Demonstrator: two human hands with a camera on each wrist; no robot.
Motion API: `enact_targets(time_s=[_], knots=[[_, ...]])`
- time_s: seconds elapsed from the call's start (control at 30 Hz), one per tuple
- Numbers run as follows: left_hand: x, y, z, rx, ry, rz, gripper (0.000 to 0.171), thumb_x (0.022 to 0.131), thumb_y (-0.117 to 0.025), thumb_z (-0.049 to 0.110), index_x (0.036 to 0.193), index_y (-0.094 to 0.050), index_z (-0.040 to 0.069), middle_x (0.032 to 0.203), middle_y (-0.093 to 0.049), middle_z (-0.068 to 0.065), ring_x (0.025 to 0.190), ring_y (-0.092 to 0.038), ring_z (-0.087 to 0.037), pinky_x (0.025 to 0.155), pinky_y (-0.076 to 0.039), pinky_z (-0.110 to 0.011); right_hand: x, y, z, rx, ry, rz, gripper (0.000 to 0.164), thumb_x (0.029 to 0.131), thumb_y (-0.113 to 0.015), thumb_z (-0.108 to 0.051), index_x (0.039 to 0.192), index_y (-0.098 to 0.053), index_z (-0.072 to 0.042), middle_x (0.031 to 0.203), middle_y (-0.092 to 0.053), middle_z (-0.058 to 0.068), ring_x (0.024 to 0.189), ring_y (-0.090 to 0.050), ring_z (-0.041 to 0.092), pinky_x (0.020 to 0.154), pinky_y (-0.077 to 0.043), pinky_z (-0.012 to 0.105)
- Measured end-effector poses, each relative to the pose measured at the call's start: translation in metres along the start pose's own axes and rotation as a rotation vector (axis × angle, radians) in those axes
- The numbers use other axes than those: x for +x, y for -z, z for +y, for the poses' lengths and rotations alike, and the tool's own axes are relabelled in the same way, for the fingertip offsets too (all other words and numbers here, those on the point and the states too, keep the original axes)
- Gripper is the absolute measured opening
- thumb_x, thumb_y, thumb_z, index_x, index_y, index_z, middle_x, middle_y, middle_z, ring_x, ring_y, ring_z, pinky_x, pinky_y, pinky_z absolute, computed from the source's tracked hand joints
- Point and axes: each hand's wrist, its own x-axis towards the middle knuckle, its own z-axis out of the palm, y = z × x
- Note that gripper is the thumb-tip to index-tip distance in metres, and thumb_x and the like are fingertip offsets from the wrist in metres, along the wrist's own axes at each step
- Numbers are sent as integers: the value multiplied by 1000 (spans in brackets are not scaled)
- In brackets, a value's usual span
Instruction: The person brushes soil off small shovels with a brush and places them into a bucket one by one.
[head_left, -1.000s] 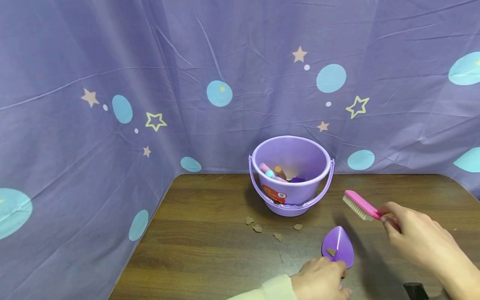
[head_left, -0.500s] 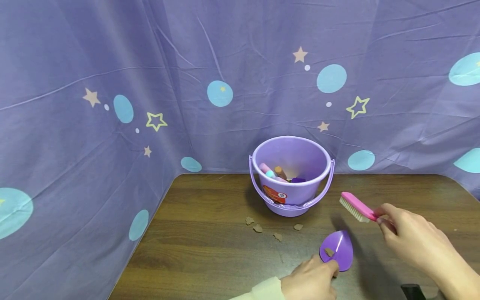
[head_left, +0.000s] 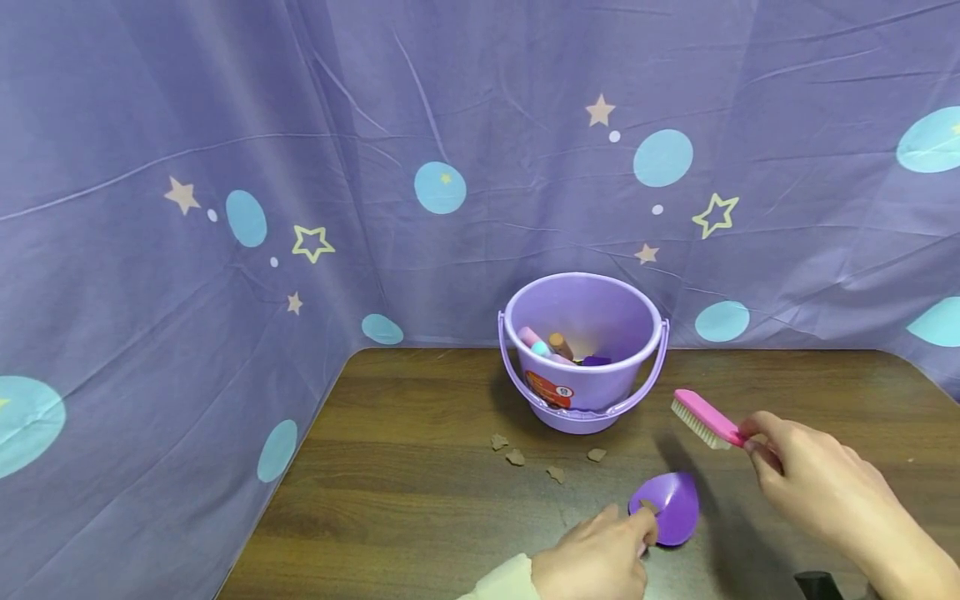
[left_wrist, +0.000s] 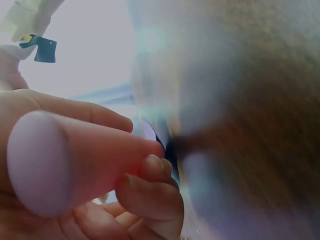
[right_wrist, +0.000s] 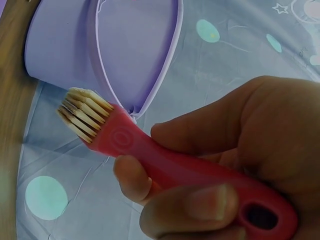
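Note:
My left hand (head_left: 596,558) grips a small purple scoop (head_left: 678,515) low over the table, its bowl turned to the right. A brown paper-like scrap (head_left: 648,506) lies in the bowl near my fingers. In the left wrist view the scoop's pale pink handle (left_wrist: 100,160) runs through the curled fingers. My right hand (head_left: 817,479) holds a pink brush (head_left: 703,414) by its handle, bristles down, raised above the table to the right of the bucket. The right wrist view shows its pale bristles (right_wrist: 85,115). Several brown scraps (head_left: 515,457) lie on the table left of the scoop.
A lilac bucket (head_left: 577,392) stands at the back of the wooden table (head_left: 405,500), with several coloured pieces inside and its handle hanging in front. A purple patterned cloth (head_left: 487,125) hangs behind and at the left. A dark object (head_left: 817,586) shows at the bottom right.
My left hand has moved left and slightly down with the scoop, whose bowl has turned. My right hand has moved slightly left and down with the brush. The scraps on the table have stayed put.

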Motion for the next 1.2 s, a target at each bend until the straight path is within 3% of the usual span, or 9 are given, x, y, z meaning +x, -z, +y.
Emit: enact_targets(time_s=[0.23, 0.57, 0.87, 1.2], knots=[[-3, 3, -11, -18, -19, 82, 24, 77, -66, 19, 85, -43, 20, 72, -41, 10, 61, -42, -4, 55, -37, -21, -2, -2, -5, -1, 9, 10, 20, 88, -55, -12, 104, -63, -21, 76, -55, -5, 65, -46, 19, 49, -33, 37], [-9, 11, -21, -20, -25, 164, 18, 70, -66, 14, 76, -50, 20, 67, -42, 12, 60, -43, -3, 53, -35, -20, -6, -4, -14, -15, 17, 4, 18, 90, -55, -13, 103, -63, -22, 75, -52, -5, 64, -45, 18, 47, -31, 36], [-14, 23, -27, -54, 4, 174, 16, 69, -66, 14, 81, -55, 19, 70, -47, 14, 66, -48, -2, 59, -40, -19, -10, -8, -21, -31, 55, -1, 19, 89, -55, -11, 100, -62, -24, 76, -52, -8, 62, -43, 15, 48, -30, 34], [-20, 44, -35, -23, 17, 191, 16, 69, -66, 12, 83, -59, 17, 71, -50, 11, 69, -52, -6, 62, -42, -24, -12, -17, -32, -65, 192, 57, 29, 82, -58, -5, 93, -58, -32, 72, -43, -19, 59, -38, 4, 49, -30, 28]])
